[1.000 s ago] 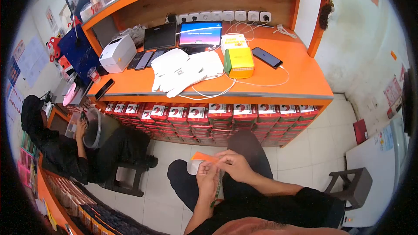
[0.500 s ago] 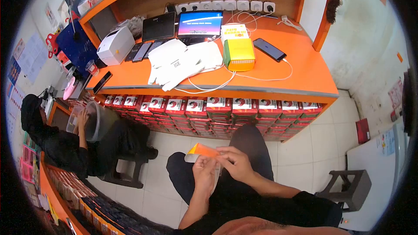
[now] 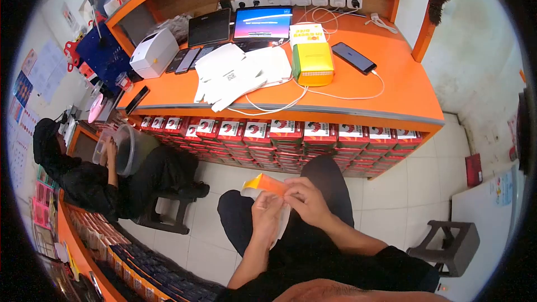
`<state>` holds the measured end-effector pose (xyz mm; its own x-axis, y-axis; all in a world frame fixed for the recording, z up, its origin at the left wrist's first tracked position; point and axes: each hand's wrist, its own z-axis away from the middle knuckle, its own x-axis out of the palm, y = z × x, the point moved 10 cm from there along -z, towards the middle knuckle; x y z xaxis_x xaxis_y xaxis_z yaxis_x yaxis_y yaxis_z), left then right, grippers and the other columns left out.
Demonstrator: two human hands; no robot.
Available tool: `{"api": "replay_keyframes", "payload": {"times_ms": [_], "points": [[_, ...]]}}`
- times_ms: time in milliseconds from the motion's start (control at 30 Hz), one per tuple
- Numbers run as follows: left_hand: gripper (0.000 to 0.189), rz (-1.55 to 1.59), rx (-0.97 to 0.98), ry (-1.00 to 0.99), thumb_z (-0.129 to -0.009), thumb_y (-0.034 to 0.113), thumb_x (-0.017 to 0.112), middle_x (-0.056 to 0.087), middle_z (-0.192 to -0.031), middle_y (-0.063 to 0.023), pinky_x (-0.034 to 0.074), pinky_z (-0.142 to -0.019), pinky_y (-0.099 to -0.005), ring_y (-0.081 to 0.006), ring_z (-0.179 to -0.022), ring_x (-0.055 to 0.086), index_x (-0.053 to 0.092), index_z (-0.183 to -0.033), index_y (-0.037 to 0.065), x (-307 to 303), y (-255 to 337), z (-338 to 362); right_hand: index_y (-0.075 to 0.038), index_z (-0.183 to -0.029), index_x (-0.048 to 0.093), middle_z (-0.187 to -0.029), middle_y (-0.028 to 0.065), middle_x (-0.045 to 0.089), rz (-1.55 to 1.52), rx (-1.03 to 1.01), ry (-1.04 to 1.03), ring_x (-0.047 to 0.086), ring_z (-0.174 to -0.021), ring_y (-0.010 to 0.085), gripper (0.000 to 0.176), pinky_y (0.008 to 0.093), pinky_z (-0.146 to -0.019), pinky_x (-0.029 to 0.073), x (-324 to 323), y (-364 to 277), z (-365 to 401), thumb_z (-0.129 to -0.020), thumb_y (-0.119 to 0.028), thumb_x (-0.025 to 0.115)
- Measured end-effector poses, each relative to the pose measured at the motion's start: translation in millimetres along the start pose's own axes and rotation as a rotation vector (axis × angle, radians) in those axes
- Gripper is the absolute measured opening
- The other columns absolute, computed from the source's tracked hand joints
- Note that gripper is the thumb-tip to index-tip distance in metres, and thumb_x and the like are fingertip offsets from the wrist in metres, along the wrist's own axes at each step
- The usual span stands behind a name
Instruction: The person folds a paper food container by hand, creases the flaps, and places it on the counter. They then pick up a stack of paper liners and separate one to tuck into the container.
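Observation:
Above my lap, an orange and yellow folded paper piece [image 3: 267, 183] with a whitish inner side is held between both hands. My left hand [image 3: 267, 212] pinches its lower edge, fingers closed. My right hand [image 3: 305, 198] grips its right end between thumb and fingers, touching close beside the left. A pale strip hangs below the left hand, partly hidden by it. On the orange desk ahead lie white papers [image 3: 229, 75], beside a yellow and green packet [image 3: 313, 64].
The orange desk [image 3: 403, 89] bears a laptop [image 3: 263, 24], a white printer [image 3: 154, 53] and a phone [image 3: 354, 57] on a cable. Red boxes [image 3: 285, 131] are stacked beneath. A co-worker [image 3: 84, 182] sits at left with a clear tub [image 3: 131, 148]. A dark stool [image 3: 447, 246] stands at right.
The whole view has shifted slightly, with the desk now a little further right. Both hands still hold the paper, whose orange face is turned somewhat more upward.

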<state>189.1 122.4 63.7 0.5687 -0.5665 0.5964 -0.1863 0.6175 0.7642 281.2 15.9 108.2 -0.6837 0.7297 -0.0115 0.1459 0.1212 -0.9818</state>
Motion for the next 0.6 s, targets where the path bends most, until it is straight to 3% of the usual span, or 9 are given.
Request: {"api": "replay_keyframes", "payload": {"times_ms": [267, 367, 467, 500, 600], "points": [[0.031, -0.326, 0.092, -0.016, -0.094, -0.001, 0.068, 0.069, -0.114, -0.0089, 0.054, -0.092, -0.0329, -0.0176, -0.104, 0.067, 0.061, -0.125, -0.002, -1.6, 7.3, -6.0, -0.002, -0.124, 0.059, -0.141, 0.015, 0.053, -0.142, 0.244, -0.123, 0.06, -0.121, 0.0208, 0.034, 0.0357, -0.097, 0.056, 9.2, 34.6, -6.0, -0.093, -0.003, 0.073], [0.031, -0.435, 0.181, 0.074, -0.094, 0.0, 0.069, 0.069, -0.116, -0.0071, 0.053, -0.092, -0.032, -0.0158, -0.105, 0.067, 0.062, -0.125, -0.001, -3.1, 33.7, -4.9, -0.003, -0.134, 0.053, -0.142, 0.015, 0.053, -0.223, 0.167, -0.065, 0.059, -0.125, 0.0241, 0.049, 0.0395, -0.103, 0.052, 15.3, 33.6, -1.9, -0.091, -0.009, 0.077], [0.028, -0.501, 0.361, 0.153, -0.095, 0.001, 0.068, 0.068, -0.114, -0.0062, 0.052, -0.093, -0.0321, -0.0161, -0.104, 0.066, 0.062, -0.122, 0.0, -19.4, 56.5, -6.6, 0.0, -0.142, 0.046, -0.137, 0.0168, 0.058, 0.006, 0.088, -0.132, 0.062, -0.122, 0.0279, 0.067, 0.0405, -0.106, 0.049, 24.8, 11.6, 10.4, -0.087, -0.016, 0.081], [0.027, -0.51, 0.43, 0.199, -0.095, 0.001, 0.067, 0.068, -0.114, -0.0065, 0.052, -0.093, -0.0322, -0.0165, -0.104, 0.066, 0.062, -0.121, 0.0, -19.5, 67.8, -3.6, -0.001, -0.141, 0.049, -0.133, 0.0171, 0.06, 0.172, 0.008, -0.157, 0.063, -0.12, 0.0285, 0.065, 0.0387, -0.1, 0.053, 27.0, -8.2, 12.9, -0.088, -0.023, 0.081], [0.024, -0.566, 0.537, 0.325, -0.095, 0.001, 0.065, 0.067, -0.112, -0.0091, 0.051, -0.093, -0.0335, -0.0202, -0.103, 0.065, 0.061, -0.119, -0.002, -20.5, 87.5, 4.2, -0.003, -0.138, 0.054, -0.13, 0.0172, 0.061, 0.27, 0.055, -0.351, 0.068, -0.111, 0.0282, 0.06, 0.0379, -0.091, 0.056, 46.7, 5.7, 23.6, -0.09, -0.028, 0.079]]}}
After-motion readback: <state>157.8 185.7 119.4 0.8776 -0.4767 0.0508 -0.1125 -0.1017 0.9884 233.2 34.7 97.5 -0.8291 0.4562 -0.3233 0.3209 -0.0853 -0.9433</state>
